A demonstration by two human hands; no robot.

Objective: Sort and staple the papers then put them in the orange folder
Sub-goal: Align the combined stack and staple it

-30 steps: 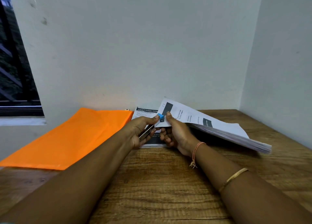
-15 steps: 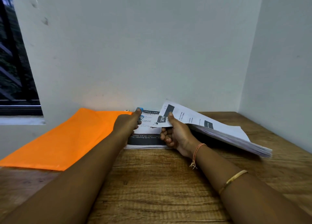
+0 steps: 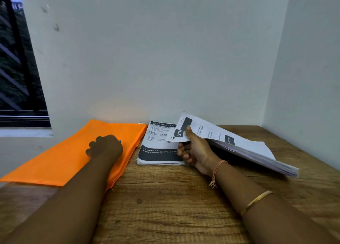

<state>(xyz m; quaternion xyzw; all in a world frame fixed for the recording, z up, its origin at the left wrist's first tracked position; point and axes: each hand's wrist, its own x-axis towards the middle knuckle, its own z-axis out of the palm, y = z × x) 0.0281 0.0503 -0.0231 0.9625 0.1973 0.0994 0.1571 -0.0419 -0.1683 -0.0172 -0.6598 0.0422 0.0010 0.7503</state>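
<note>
right hand [image 3: 195, 151] pinching papers [image 3: 244, 144], left hand [image 3: 105, 146] curled round stapler [image 3: 119, 141] (blue tip)

Left hand [image 3: 105, 147]: a blue item [image 3: 119, 141] is gripped; only its tip is shown, the rest being covered by curled fingers.
Orange folder [image 3: 64, 161]: its middle is hidden under the left hand and forearm, and its near left corner is cut off by the picture's edge.
Flat stack [image 3: 158, 148]: its right part is covered by the right hand [image 3: 195, 151] and the lifted papers [image 3: 244, 148] pinched in it; the small print cannot be read.
Lifted papers: the near right corner is blurred.
Window [image 3: 14, 69]: it is cut off at the left edge.
</note>
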